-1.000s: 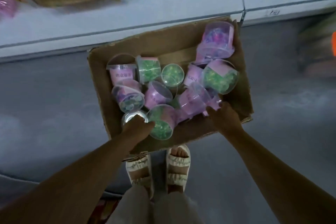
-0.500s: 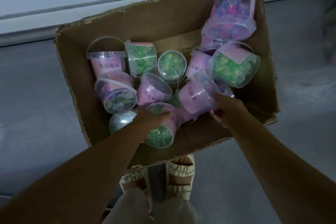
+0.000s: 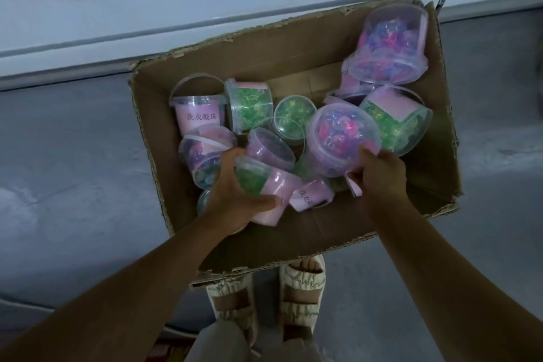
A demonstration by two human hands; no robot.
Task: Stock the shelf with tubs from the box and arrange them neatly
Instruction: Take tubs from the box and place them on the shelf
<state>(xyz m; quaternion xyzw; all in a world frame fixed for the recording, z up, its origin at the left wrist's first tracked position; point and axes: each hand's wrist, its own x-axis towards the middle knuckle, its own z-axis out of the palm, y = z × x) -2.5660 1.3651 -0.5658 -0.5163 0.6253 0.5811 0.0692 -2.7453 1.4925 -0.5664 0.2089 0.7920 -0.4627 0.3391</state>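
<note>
cardboard box [image 3: 293,229] is sitting below the white shelf [image 3: 205,9], crowded with tubs; left hand [image 3: 232,194] fingers are curling round a green tub [image 3: 258,182], right hand [image 3: 379,173] fingers pinching a purple tub [image 3: 340,138]; one label [image 3: 201,117] is reading 洗衣凝珠.

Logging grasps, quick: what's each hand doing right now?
Left hand: grip closed around a green-filled tub.
Right hand: grip closed on a pink-and-purple-filled tub.

Tubs [image 3: 252,106] lie heaped in the box [image 3: 293,56] on the floor [image 3: 73,156], shelf [image 3: 205,3] behind its far edge, feet [image 3: 302,285] at its near edge.
</note>
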